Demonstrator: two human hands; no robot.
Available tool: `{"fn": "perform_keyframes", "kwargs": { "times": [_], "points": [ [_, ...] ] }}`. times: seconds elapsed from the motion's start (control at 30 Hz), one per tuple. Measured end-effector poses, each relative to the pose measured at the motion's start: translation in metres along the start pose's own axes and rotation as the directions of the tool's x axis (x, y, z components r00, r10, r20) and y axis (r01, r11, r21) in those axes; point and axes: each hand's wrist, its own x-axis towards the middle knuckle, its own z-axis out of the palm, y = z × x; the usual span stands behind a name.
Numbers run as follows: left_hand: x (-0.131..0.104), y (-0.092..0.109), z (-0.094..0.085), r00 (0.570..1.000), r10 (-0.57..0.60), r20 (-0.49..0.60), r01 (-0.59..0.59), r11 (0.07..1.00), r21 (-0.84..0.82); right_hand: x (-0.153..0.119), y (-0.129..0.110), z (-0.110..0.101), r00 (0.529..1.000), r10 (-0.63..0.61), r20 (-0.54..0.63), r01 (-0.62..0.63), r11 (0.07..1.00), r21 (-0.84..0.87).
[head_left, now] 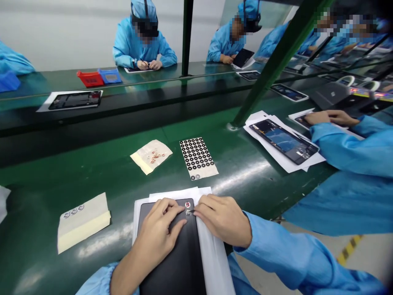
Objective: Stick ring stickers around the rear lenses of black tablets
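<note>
A black tablet back cover (pixel 176 258) lies on white paper sheets (pixel 216 262) in front of me. Near its top right corner are two round camera spots, the upper one with a red mark (pixel 187 204), the lower one with a small shiny ring (pixel 188 212). My left hand (pixel 161 227) rests on the cover, thumb and forefinger apart just left of the lower spot. From the right edge, my right hand (pixel 224 219) reaches in with its fingertips pinched beside that spot. Whatever is between them is too small to make out.
A sheet of black ring stickers (pixel 196 153), a paper with small orange-white pieces (pixel 153 155) and a paper with several rings (pixel 82 221) lie ahead. An opened tablet (pixel 284 139) lies by a co-worker's sleeve (pixel 353 143). A green post (pixel 276 65) slants across.
</note>
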Motion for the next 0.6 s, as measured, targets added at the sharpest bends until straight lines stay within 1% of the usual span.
{"fn": "perform_keyframes", "kwargs": {
  "times": [0.1,0.17,0.23,0.33,0.4,0.43,0.5,0.6],
  "points": [
    [0.002,0.001,0.006,0.999,0.002,-0.046,-0.002,1.0,0.005,0.0,0.002,0.0,0.998,0.059,-0.018,-0.059,0.998,0.019],
    [0.006,0.003,0.009,0.997,0.013,-0.073,-0.012,1.0,0.013,0.001,0.003,-0.002,0.998,0.062,-0.005,-0.062,0.998,0.014],
    [0.011,0.005,0.009,0.998,0.014,-0.057,-0.013,1.0,0.019,0.003,0.003,-0.004,0.999,0.05,0.011,-0.05,0.999,-0.007],
    [0.016,0.007,0.008,0.997,-0.062,-0.051,0.062,0.998,-0.004,0.007,0.003,-0.004,0.999,0.018,0.044,-0.016,0.999,-0.04],
    [0.018,0.006,0.007,0.989,-0.118,-0.087,0.116,0.993,-0.022,0.009,0.004,-0.001,0.999,-0.002,0.049,0.005,0.998,-0.061],
    [0.018,0.004,0.007,0.986,-0.127,-0.106,0.126,0.992,-0.022,0.009,0.004,0.001,0.999,-0.005,0.042,0.008,0.998,-0.07],
    [0.018,0.0,0.007,0.987,-0.109,-0.118,0.109,0.994,-0.008,0.01,0.005,0.005,1.0,-0.003,0.014,0.004,0.997,-0.075],
    [0.018,-0.004,0.008,0.994,-0.06,-0.093,0.062,0.998,0.019,0.008,0.006,0.005,0.999,0.008,-0.037,-0.011,0.997,-0.077]
  ]
}}
